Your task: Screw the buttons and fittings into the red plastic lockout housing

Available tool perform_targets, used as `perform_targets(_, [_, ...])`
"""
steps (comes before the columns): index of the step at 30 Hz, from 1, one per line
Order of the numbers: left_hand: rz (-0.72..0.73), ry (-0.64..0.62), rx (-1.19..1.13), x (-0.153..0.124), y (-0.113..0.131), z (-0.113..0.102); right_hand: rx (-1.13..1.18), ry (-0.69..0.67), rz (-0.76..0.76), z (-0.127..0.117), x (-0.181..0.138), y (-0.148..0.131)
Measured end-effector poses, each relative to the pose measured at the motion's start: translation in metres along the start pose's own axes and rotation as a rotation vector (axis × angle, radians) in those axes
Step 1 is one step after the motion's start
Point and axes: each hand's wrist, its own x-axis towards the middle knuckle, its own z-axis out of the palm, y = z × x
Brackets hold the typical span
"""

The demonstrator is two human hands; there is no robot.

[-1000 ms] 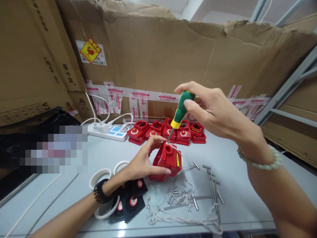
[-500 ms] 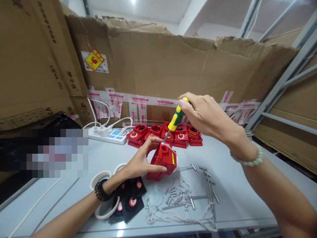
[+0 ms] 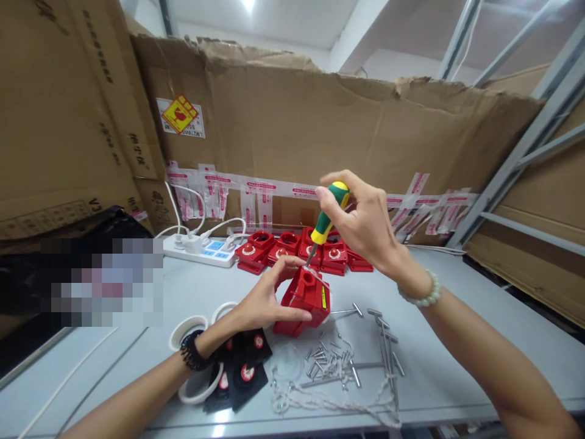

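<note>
My left hand [image 3: 269, 299] grips a red housing [image 3: 304, 299] with a round hole on its upper side and a yellow label, holding it tilted above the table. White cord shows along the housing's top edge. In my right hand [image 3: 361, 213] is a screwdriver [image 3: 329, 213] with a green and yellow handle, its shaft slanting down to the housing's top near my left fingertips. The screwdriver's tip is hidden at the contact point. Below the housing lie loose screws [image 3: 326, 363], white cord [image 3: 329, 399] and metal T-shaped rods [image 3: 386, 341].
Several red housings [image 3: 256, 250] stand in a row at the back, beside a white power strip [image 3: 201, 250] with plugs. White rings [image 3: 198, 396] and black packets [image 3: 247, 378] lie left of the screws. Cardboard [image 3: 292, 122] walls the table's rear; a metal rack [image 3: 512, 164] stands right.
My right hand has turned around the screwdriver handle, and its wrist has swung left. The screwdriver stays at the housing's top. The whole view has shifted slightly.
</note>
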Motion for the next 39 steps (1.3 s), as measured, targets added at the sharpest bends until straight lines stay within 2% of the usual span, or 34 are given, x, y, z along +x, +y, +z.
perform_targets(4, [0.002, 0.000, -0.011, 0.000, 0.001, 0.000, 0.149, -0.045, -0.029, -0.005, -0.010, 0.002])
perform_targets(6, [0.006, 0.005, -0.015, 0.000, 0.001, 0.000, 0.132, -0.148, -0.068, -0.014, -0.010, 0.001])
perform_targets(10, [0.018, 0.002, -0.048, 0.002, 0.001, 0.000, -0.001, -0.436, -0.153, -0.038, 0.001, -0.007])
perform_targets(12, [0.007, -0.007, -0.062, 0.002, 0.001, 0.000, -0.076, -0.514, -0.175, -0.046, 0.008, -0.010])
perform_targets(17, [-0.003, 0.041, -0.035, 0.002, -0.003, -0.004, -0.277, -0.489, -0.153, -0.049, 0.017, -0.002])
perform_targets(25, [-0.007, 0.032, -0.037, 0.003, -0.001, -0.004, -0.570, -0.428, 0.017, -0.049, 0.008, 0.011])
perform_targets(32, [-0.025, 0.033, -0.030, 0.003, 0.000, -0.004, -0.209, -0.600, 0.032, -0.053, 0.009, 0.010])
perform_targets(39, [-0.017, 0.051, -0.054, 0.004, -0.003, -0.003, -0.112, -0.624, -0.052, -0.052, 0.016, 0.010])
